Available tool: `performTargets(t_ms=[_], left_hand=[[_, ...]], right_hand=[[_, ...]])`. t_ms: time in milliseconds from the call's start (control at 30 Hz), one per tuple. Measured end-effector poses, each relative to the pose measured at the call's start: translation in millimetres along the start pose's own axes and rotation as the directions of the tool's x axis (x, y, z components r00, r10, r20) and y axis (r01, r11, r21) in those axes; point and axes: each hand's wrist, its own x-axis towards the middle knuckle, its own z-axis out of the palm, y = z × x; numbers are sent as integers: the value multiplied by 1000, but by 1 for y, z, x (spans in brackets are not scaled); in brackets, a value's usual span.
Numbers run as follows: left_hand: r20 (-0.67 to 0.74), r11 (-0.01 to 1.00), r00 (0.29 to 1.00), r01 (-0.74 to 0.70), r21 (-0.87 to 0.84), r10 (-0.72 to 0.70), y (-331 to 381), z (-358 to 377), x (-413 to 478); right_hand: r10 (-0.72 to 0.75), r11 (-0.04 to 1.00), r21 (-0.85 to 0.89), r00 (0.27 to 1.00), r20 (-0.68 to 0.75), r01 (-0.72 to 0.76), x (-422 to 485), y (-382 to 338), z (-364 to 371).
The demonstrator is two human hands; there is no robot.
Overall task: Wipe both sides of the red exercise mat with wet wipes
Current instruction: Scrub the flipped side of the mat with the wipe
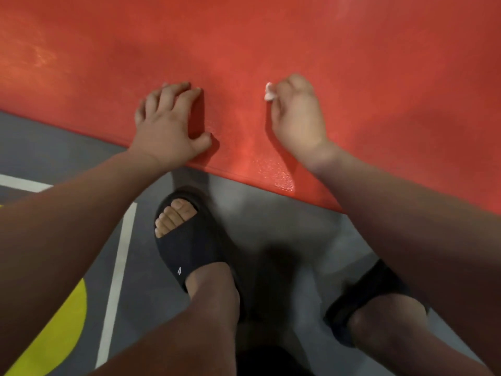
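Note:
The red exercise mat (271, 44) fills the upper half of the head view, its near edge running from the left down to the right. My left hand (169, 123) rests flat on the mat near that edge, fingers spread, holding nothing. My right hand (296, 118) lies on the mat to the right, fingers closed around a small crumpled white wet wipe (269, 92) that pokes out by the fingertips. A wet, shiny streak on the mat runs from between my hands down to the edge.
Below the mat edge is grey floor (151, 267) with white lines (116, 270) and a yellow patch (54, 335) at the lower left. My feet in black slides stand close to the mat: the left slide (187, 240) and the right slide (371, 283).

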Motion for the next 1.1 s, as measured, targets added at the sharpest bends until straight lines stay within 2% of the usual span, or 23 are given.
performTargets(t_ms=[67,100,167,200,233,267,300,367,433,467,500,567,633,667,700,733,767,833,867,933,1000,1033,1100], left_hand=[[1,1000,1000,-25,-2,25,-6,-2,0],[1,999,999,-41,5,41,-10,-3,0],[-4,998,998,-68,16,68,-16,-2,0],[-9,997,997,-75,13,75,-17,-1,-1],[-13,997,997,-77,7,77,-18,0,-1],[-16,997,997,-77,0,77,-18,1,0],[-21,997,997,-77,-7,76,-18,1,0],[-38,996,996,-83,-19,82,-20,2,-2],[-54,994,994,-101,-29,100,-24,3,-4],[-59,993,992,-114,-29,112,-27,4,-4],[-60,992,991,-125,-29,123,-29,4,-5],[-60,989,988,-144,-31,142,-34,3,-6],[-69,987,985,-161,-29,159,-38,2,-8],[-78,985,983,-169,-24,167,-39,3,-8],[-85,984,981,-175,-22,173,-40,4,-9],[-90,984,981,-177,-25,174,-40,4,-9],[-91,984,980,-178,-30,174,-40,5,-10],[-90,984,981,-175,-37,171,-40,5,-10],[-87,984,982,-170,-43,166,-39,4,-10],[-76,986,985,-159,-56,154,-38,2,-10],[-71,986,986,-153,-58,149,-38,2,-10],[-71,986,986,-154,-55,150,-38,2,-10],[-76,986,985,-161,-47,157,-39,2,-10]], right_hand=[[-203,977,99,972,121,191,-28,-21,5],[-331,941,153,919,212,303,-45,-28,4],[-532,847,210,768,356,489,-64,-29,-2],[-591,804,205,710,383,559,-59,-23,-4],[-615,782,178,689,385,598,-46,-18,-4],[-597,794,131,721,352,594,-30,-13,-3],[-535,839,68,794,290,541,-11,-8,-1],[-306,949,-34,945,114,312,23,-2,2],[-68,997,-42,998,-20,67,36,-7,11],[-35,999,-25,998,-45,33,32,-15,18],[-70,998,3,997,-26,70,23,-28,23],[-289,955,110,949,129,276,-8,-49,25],[-530,848,198,796,293,492,-32,-56,17],[-599,799,200,724,342,567,-30,-52,13],[-625,774,170,692,361,610,-19,-47,11],[-611,781,117,714,341,613,-5,-42,11],[-559,821,58,777,290,569,11,-37,12],[-357,932,-24,925,129,363,39,-29,14],[-247,968,-36,968,50,249,47,-29,17],[-97,995,-35,995,-38,96,44,-39,26],[-128,992,15,992,1,128,23,-57,34],[-201,979,60,978,64,197,8,-65,34],[-392,918,145,899,195,369,-20,-72,30]])
